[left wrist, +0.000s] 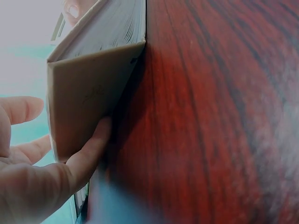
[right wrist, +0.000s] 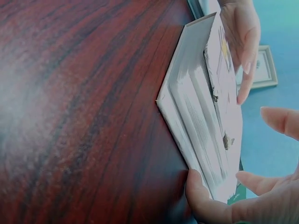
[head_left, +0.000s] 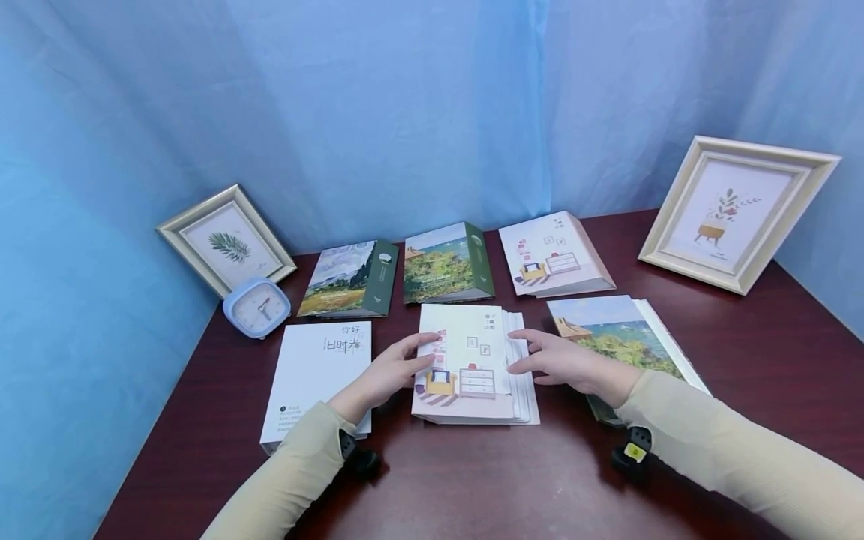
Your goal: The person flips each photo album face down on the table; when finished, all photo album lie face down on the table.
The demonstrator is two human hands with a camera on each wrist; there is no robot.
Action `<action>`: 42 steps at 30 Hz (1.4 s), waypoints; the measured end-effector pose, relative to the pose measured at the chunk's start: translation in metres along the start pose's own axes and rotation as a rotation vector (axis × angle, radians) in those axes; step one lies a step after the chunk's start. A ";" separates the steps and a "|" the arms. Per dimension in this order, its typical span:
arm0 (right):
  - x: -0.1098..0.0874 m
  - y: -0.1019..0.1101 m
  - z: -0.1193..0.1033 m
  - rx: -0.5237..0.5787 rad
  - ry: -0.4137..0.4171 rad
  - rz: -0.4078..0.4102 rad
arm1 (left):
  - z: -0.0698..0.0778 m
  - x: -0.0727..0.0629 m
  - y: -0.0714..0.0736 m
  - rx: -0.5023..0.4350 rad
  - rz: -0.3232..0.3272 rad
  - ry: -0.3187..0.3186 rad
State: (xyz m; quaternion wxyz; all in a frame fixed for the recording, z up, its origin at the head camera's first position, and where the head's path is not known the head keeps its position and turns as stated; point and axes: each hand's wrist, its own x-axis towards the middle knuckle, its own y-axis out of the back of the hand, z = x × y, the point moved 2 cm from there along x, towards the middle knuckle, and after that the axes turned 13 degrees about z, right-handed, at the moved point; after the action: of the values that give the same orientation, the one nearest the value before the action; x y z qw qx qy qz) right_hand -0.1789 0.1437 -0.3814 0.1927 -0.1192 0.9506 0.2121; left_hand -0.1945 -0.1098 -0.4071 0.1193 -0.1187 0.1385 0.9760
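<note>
A thick white photo album (head_left: 466,360), its cover drawn with a yellow armchair and a chest of drawers, lies in the middle of the dark red table. My left hand (head_left: 391,371) is at its spine side: the thumb (left wrist: 93,142) touches the spine and other fingers reach over the cover. On the opposite side, my right hand (head_left: 550,358) is at the page edges (right wrist: 194,121). Its thumb (right wrist: 198,189) touches near the lower cover's edge, while one finger (right wrist: 280,119) stands off in the air. Both hands have fairly straight fingers.
A white album (head_left: 320,382) lies left, a landscape album (head_left: 624,330) right. Behind are two green-spined albums (head_left: 347,277) (head_left: 448,262) and another armchair-cover album (head_left: 553,251). A blue clock (head_left: 258,307) and picture frames (head_left: 229,240) (head_left: 739,210) stand at the sides.
</note>
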 end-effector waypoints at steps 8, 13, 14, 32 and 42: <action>0.001 -0.003 0.001 0.007 -0.006 0.004 | -0.004 -0.004 0.001 -0.023 0.001 -0.008; 0.003 -0.008 0.002 0.019 -0.012 0.003 | -0.006 -0.008 0.002 -0.001 0.006 -0.030; 0.003 -0.009 0.002 0.023 -0.012 0.004 | -0.006 -0.008 0.003 0.008 0.011 -0.033; 0.008 -0.028 -0.007 -0.024 0.023 -0.010 | -0.010 -0.019 0.021 0.056 0.075 -0.031; 0.008 -0.032 -0.012 -0.066 0.036 -0.018 | -0.005 -0.024 0.017 0.080 0.082 -0.051</action>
State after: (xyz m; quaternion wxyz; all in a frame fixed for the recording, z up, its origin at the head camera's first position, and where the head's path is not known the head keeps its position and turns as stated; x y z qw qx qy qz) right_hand -0.1804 0.1093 -0.3863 0.1732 -0.1377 0.9454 0.2394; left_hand -0.1756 -0.1317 -0.4011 0.0872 -0.0831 0.1791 0.9764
